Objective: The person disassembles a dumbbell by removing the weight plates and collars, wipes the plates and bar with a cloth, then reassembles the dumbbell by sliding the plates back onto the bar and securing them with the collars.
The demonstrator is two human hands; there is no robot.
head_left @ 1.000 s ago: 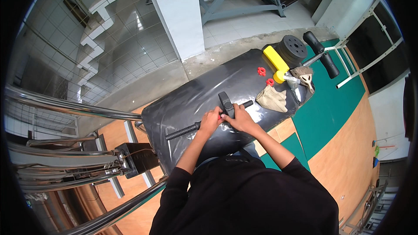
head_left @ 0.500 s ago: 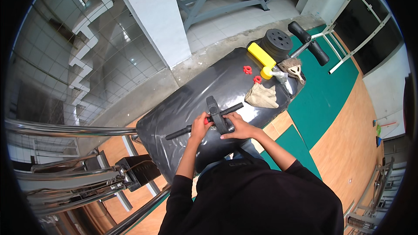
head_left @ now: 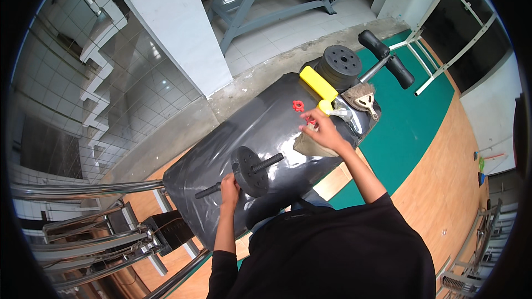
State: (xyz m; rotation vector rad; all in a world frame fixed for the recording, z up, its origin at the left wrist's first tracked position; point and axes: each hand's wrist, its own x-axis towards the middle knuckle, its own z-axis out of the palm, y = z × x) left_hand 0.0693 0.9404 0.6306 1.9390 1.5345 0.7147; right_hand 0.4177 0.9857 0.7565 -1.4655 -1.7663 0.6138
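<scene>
On the black padded bench [head_left: 194, 158] lies a dumbbell bar [head_left: 270, 162] with threaded ends, carrying a round black weight plate [head_left: 250, 171]. My left hand [head_left: 229, 189] is closed around the bar beside the plate's left face. The bar's other end sticks out to the right of the plate. Farther up the bench, the thumb and fingers of my right hand [head_left: 326, 132] close about a red star-shaped collar nut [head_left: 312, 123], partly hidden by them. A second red star nut [head_left: 298, 106] lies just beyond. Beneath my right hand is a beige cloth [head_left: 310, 147].
A yellow bottle [head_left: 319, 84], a brush [head_left: 360, 97] and stacked black plates [head_left: 339, 65] sit at the bench's far end. Padded leg rollers [head_left: 388, 58] project beyond it. Chrome rails [head_left: 94, 188] run at left; green mats [head_left: 407, 105] cover floor at right.
My right hand has left the plate and moved up and right to the red nut. The plate has turned so its face shows. My left hand has stayed on the bar.
</scene>
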